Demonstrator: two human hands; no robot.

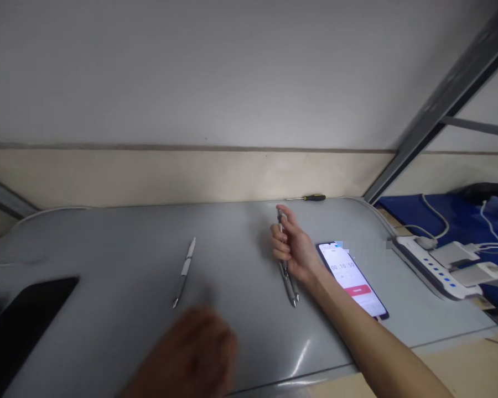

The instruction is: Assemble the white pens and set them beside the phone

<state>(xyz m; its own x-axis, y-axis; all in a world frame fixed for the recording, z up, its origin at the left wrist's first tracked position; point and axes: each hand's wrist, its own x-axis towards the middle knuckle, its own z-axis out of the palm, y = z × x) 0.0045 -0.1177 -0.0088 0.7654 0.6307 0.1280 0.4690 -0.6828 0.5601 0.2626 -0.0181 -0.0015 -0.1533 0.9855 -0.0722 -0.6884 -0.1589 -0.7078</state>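
On the right half of the grey table, my right hand (290, 243) is closed around a slim silver pen (280, 221), held roughly upright. Just below the fingers, the silver tips of pens (292, 296) point toward the near edge; their upper parts are hidden by the hand. My left hand (203, 351) is low in the centre, blurred by motion, and its fingers cannot be made out. A white and silver pen (185, 271) lies on the table, above and left of my left hand, touched by neither hand.
Right of my right hand lies a phone (352, 279) with a lit timer. Beyond it sits a white power strip (435, 271) with plugs. A screwdriver (314, 197) rests by the wall. A dark flat object (33, 326) is at the left.
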